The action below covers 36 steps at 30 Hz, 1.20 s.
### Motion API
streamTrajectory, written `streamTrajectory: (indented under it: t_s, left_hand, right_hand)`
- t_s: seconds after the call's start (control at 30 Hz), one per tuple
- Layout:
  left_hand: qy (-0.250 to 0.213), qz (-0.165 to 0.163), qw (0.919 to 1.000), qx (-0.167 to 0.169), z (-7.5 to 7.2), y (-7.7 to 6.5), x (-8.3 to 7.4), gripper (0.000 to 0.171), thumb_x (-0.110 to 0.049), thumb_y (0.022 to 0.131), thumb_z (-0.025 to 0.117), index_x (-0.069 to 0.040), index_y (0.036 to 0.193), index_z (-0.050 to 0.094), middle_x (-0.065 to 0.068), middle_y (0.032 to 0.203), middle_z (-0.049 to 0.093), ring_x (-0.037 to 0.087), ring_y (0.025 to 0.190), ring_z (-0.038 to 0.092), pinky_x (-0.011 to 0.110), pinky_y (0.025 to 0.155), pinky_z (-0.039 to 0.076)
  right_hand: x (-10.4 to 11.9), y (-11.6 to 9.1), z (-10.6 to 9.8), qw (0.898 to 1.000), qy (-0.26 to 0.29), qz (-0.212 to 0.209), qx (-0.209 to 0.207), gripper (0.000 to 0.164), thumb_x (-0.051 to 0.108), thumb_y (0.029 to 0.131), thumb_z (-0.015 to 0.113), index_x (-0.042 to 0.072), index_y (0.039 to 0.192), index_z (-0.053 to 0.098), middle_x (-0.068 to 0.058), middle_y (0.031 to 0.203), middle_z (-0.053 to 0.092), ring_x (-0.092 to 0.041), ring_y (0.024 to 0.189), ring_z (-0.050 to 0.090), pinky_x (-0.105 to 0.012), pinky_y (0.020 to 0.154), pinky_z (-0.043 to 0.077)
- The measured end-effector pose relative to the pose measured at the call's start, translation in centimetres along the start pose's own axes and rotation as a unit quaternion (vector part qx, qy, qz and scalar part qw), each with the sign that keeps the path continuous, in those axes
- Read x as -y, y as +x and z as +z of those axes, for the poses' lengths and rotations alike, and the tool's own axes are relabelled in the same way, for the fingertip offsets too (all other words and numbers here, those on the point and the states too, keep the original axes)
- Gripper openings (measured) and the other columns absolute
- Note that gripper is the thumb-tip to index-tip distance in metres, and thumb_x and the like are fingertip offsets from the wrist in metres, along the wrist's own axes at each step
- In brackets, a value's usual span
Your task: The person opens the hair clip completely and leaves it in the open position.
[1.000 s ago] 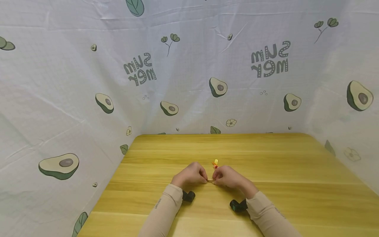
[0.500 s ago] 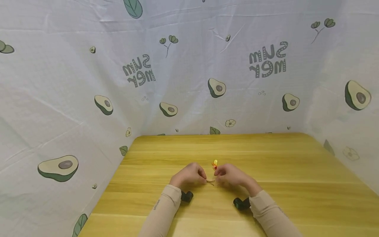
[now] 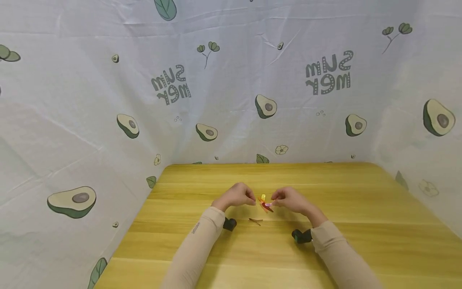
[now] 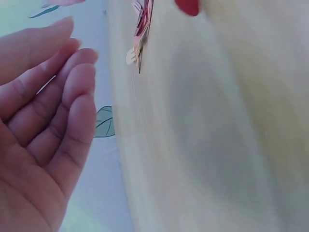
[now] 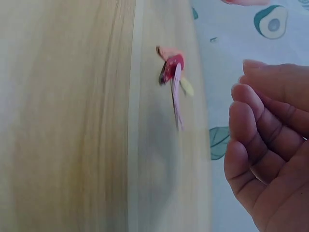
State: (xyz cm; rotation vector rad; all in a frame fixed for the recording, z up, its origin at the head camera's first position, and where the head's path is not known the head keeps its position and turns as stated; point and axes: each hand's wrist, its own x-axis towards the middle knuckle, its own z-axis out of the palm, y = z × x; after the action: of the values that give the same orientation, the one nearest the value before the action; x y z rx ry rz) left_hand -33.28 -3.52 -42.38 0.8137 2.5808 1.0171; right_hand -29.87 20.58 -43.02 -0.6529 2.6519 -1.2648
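In the head view, a small pile of coloured, narrow pieces (image 3: 266, 206) in red, orange, yellow and pink lies on the table; their exact kind is too small to tell. My left hand (image 3: 238, 195) hovers at the pile's left, fingers loosely bent with nothing between them, as the left wrist view shows. On the pile's other side is my right hand (image 3: 290, 200), close to the pink piece (image 3: 268, 204). The right wrist view shows its fingers (image 5: 241, 121) relaxed and holding nothing. Nearer to me, thin brown strips (image 3: 255, 221) lie apart from the pile.
The wooden table (image 3: 187, 180) carries these pieces. A white curtain (image 3: 231, 80) printed with avocados hangs behind it and at both sides. A black device (image 3: 230, 224) sits at the left wrist, another black device (image 3: 301, 236) at the right.
Both hands have let go of the brown strips and moved away, up towards the coloured pile. The strips now lie on the table, and more of the pile shows.
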Motion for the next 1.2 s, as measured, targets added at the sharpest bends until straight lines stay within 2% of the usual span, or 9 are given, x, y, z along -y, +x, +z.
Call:
streamTrajectory:
  t_s: [0.23, 0.37, 0.5, 0.7, 0.8, 0.93, 1.2]
  left_hand:
    - [0.041, -0.001, 0.999, 0.02, -0.2, 2.7, -1.7, 0.009, -0.013, 0.088, 0.076, -0.011, 0.079, 0.076, -0.006, 0.076, 0.067, 0.007, 0.068, 0.052, 0.021, 0.065, 0.044]
    - [0.062, -0.009, 0.9974, 0.037, 0.2, 3.7, -2.5, 0.008, -0.011, 0.086, 0.077, -0.008, 0.078, 0.076, -0.006, 0.071, 0.065, 0.007, 0.065, 0.048, 0.02, 0.06, 0.041]
    - [0.086, -0.023, 0.9948, 0.048, 1.0, 4.4, -2.6, 0.005, -0.01, 0.085, 0.077, -0.006, 0.081, 0.078, -0.007, 0.069, 0.064, 0.005, 0.064, 0.049, 0.018, 0.058, 0.042]
    - [0.098, -0.037, 0.993, 0.054, 2.2, 5.0, -2.4, 0.011, -0.009, 0.083, 0.078, -0.008, 0.073, 0.075, -0.007, 0.065, 0.062, 0.005, 0.061, 0.05, 0.018, 0.055, 0.042]
    - [0.105, -0.055, 0.9919, 0.046, 2.4, 5.1, -2.6, 0.016, -0.009, 0.082, 0.078, -0.013, 0.068, 0.072, -0.007, 0.065, 0.062, 0.006, 0.06, 0.049, 0.02, 0.053, 0.041]
    - [0.112, -0.07, 0.9907, 0.033, 2.7, 5.3, -2.8, 0.019, -0.009, 0.081, 0.08, -0.013, 0.065, 0.071, -0.006, 0.064, 0.063, 0.008, 0.058, 0.05, 0.021, 0.051, 0.041]
    - [0.13, -0.081, 0.9874, 0.039, 3.2, 5.7, -2.7, 0.02, -0.007, 0.076, 0.083, -0.013, 0.062, 0.07, -0.005, 0.058, 0.059, 0.009, 0.054, 0.046, 0.021, 0.048, 0.037]
  right_hand:
    - [-1.1, 1.3, -0.5, 0.998, -0.061, 0.029, -0.019, 0.014, 0.0, 0.087, 0.068, -0.009, 0.098, 0.07, -0.012, 0.088, 0.071, -0.015, 0.077, 0.059, -0.031, 0.07, 0.05]
    - [-1.5, 1.7, -0.6, 0.996, -0.063, 0.056, -0.012, 0.011, -0.001, 0.086, 0.067, -0.007, 0.095, 0.069, -0.012, 0.087, 0.07, -0.017, 0.074, 0.058, -0.03, 0.065, 0.048]
    - [-1.9, 2.0, -0.6, 0.996, -0.051, 0.074, 0.001, 0.008, -0.003, 0.086, 0.066, -0.007, 0.093, 0.069, -0.011, 0.084, 0.067, -0.016, 0.07, 0.056, -0.028, 0.061, 0.047]
    - [-2.5, 1.9, -0.4, 0.996, -0.043, 0.08, 0.015, 0.005, -0.003, 0.086, 0.067, -0.007, 0.089, 0.069, -0.005, 0.077, 0.064, -0.013, 0.066, 0.051, -0.026, 0.06, 0.044]
    - [-2.6, 1.9, -0.4, 0.996, -0.041, 0.08, 0.014, 0.004, -0.004, 0.087, 0.067, -0.007, 0.087, 0.069, -0.003, 0.075, 0.062, -0.012, 0.064, 0.048, -0.025, 0.059, 0.041]
    - [-2.6, 2.0, -0.3, 0.996, -0.044, 0.074, 0.01, 0.004, -0.004, 0.087, 0.068, -0.008, 0.086, 0.069, -0.005, 0.074, 0.063, -0.012, 0.064, 0.049, -0.025, 0.058, 0.042]
    - [-2.8, 2.0, -0.3, 0.996, -0.058, 0.067, 0.015, 0.003, -0.005, 0.085, 0.068, -0.006, 0.082, 0.069, -0.003, 0.072, 0.062, -0.011, 0.065, 0.049, -0.024, 0.059, 0.041]
